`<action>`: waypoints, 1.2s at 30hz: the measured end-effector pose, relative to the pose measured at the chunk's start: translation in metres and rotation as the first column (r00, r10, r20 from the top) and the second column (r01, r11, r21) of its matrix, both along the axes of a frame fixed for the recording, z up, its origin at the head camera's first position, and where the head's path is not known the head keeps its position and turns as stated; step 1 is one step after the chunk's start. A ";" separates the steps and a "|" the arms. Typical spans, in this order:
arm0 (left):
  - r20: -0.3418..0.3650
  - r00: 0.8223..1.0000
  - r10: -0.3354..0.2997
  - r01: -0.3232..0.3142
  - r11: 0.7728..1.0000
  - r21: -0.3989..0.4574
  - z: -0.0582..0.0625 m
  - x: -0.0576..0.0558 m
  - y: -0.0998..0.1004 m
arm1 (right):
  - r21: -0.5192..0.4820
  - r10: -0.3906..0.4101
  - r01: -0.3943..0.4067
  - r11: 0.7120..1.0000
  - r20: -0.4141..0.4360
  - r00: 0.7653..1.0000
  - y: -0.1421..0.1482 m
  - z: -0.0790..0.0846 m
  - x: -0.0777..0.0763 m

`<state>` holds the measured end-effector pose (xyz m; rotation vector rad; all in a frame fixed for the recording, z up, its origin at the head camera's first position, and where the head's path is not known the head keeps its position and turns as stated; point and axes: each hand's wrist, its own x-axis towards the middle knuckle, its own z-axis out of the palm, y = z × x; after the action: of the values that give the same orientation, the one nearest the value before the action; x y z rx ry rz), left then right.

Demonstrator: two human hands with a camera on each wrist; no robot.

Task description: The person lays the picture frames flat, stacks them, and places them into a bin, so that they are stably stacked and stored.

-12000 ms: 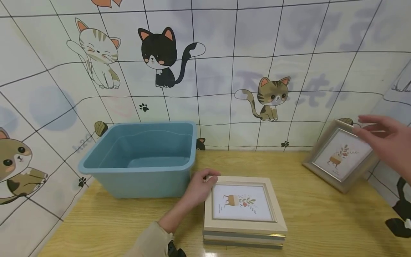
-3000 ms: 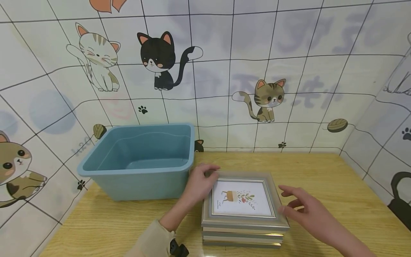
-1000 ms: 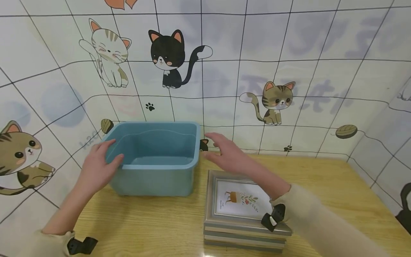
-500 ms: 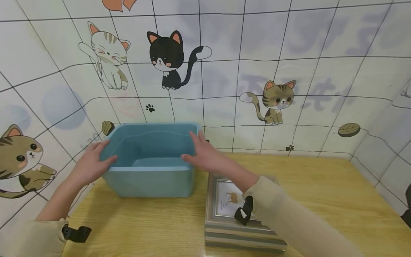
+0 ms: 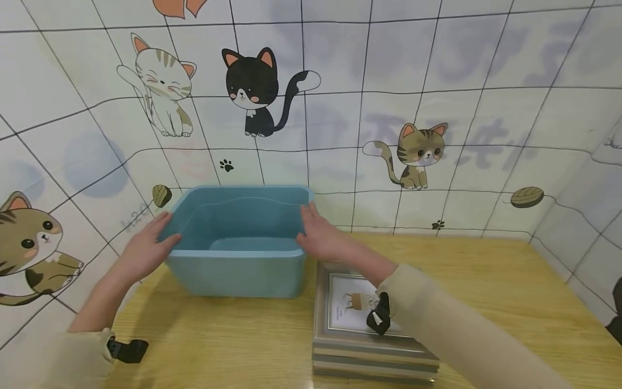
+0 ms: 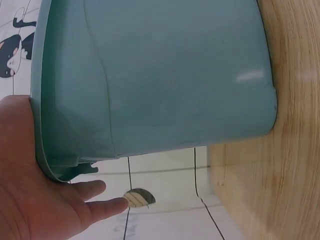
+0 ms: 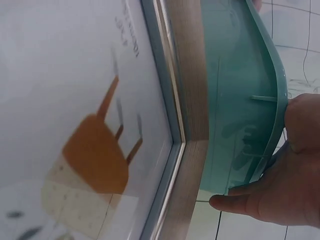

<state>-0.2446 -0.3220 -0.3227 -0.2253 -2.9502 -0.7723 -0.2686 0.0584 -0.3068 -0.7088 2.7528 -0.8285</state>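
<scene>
A blue plastic tub (image 5: 238,275) with nothing in it stands on the wooden table at the left. At its left rim, my left hand (image 5: 144,251) holds on with the thumb over the edge and the fingers along the outside, as the left wrist view shows. Across from it, my right hand (image 5: 322,235) grips the right rim, thumb over the top and fingers beneath the lip (image 7: 275,75). Under my right forearm lies a stack of picture frames (image 5: 374,351). The top one has a silver-grey border and a plant print (image 7: 95,155), partly hidden by the sleeve.
The wooden table (image 5: 218,340) ends against a wall cover (image 5: 335,108) printed with cartoon cats and grid lines. The frame stack sits close to the tub's right front side. A black strap device (image 5: 128,351) is on the left wrist.
A frame held at the far right earlier now tops the stack. Both hands have left the stack and taken the tub's rim. The tub has shifted slightly right in the last half second.
</scene>
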 end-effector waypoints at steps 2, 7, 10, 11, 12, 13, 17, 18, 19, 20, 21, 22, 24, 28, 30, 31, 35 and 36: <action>-0.011 1.000 -0.002 0.002 1.000 0.005 -0.001 -0.001 0.005 | 0.010 -0.002 0.002 1.000 0.001 1.000 0.006 -0.001 -0.002; -0.019 1.000 -0.001 0.001 1.000 0.001 -0.003 -0.003 0.014 | 0.067 0.004 -0.004 0.998 0.005 1.000 0.014 0.000 -0.006; -0.017 1.000 0.013 -0.013 1.000 0.001 -0.005 -0.001 0.018 | 0.132 0.019 -0.019 0.991 0.003 1.000 0.016 0.002 -0.007; -0.018 1.000 0.019 -0.019 1.000 0.002 -0.005 0.000 0.019 | 0.154 0.019 -0.019 0.988 0.002 1.000 0.016 0.003 -0.008; -0.019 0.999 0.025 -0.025 1.000 0.005 -0.006 0.000 0.020 | 0.169 0.017 -0.018 0.986 0.008 1.000 0.017 0.004 -0.008; -0.022 0.999 0.032 -0.032 0.999 0.008 -0.007 0.001 0.021 | 0.174 0.016 -0.018 0.985 0.012 1.000 0.017 0.004 -0.008; -0.034 0.998 0.050 -0.049 0.999 0.019 -0.008 0.002 0.024 | 0.150 0.000 -0.009 0.989 0.058 0.998 0.020 0.006 -0.009; -0.036 0.998 0.052 -0.052 0.998 0.021 -0.008 0.003 0.025 | 0.145 0.003 -0.012 0.989 0.065 0.998 0.020 0.007 -0.010; -0.039 0.998 0.055 -0.054 0.998 0.022 -0.008 0.003 0.025 | 0.137 0.008 -0.017 0.990 0.067 0.998 0.021 0.007 -0.011; -0.040 0.998 0.056 -0.055 0.998 0.024 -0.008 0.003 0.026 | 0.131 0.012 -0.021 0.991 0.070 0.998 0.021 0.008 -0.011; -0.044 0.997 0.058 -0.057 0.998 0.024 -0.007 0.003 0.027 | 0.128 0.015 -0.023 0.992 0.067 0.998 0.022 0.008 -0.012; -0.044 0.997 0.060 -0.059 0.998 0.025 -0.007 0.004 0.028 | 0.121 0.021 -0.029 0.992 0.063 0.998 0.023 0.008 -0.013; -0.044 0.997 0.066 -0.065 0.997 0.031 -0.006 0.005 0.030 | 0.096 0.031 -0.037 0.995 0.058 0.998 0.025 0.008 -0.015; -0.038 0.996 0.080 -0.078 0.996 0.047 -0.005 0.007 0.034 | 0.034 0.045 -0.047 0.998 0.054 0.998 0.031 0.003 -0.020; -0.034 0.996 0.086 -0.084 0.995 0.055 -0.005 0.008 0.036 | 0.015 0.050 -0.051 0.999 0.056 0.997 0.033 0.002 -0.022; -0.031 0.996 0.087 -0.085 0.995 0.059 -0.005 0.009 0.037 | 0.012 0.051 -0.052 0.999 0.058 0.997 0.034 0.002 -0.023; -0.028 0.995 0.092 -0.090 0.994 0.066 -0.006 0.008 0.041 | 0.019 0.054 -0.055 0.998 0.062 0.997 0.037 0.004 -0.023; -0.029 0.995 0.092 -0.090 0.994 0.068 -0.006 0.008 0.042 | 0.024 0.054 -0.055 0.998 0.059 0.997 0.038 0.005 -0.023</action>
<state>-0.2364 -0.2801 -0.3283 -0.0969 -2.8758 -0.8455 -0.2917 0.0961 -0.3020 -0.7395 2.6753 -0.7887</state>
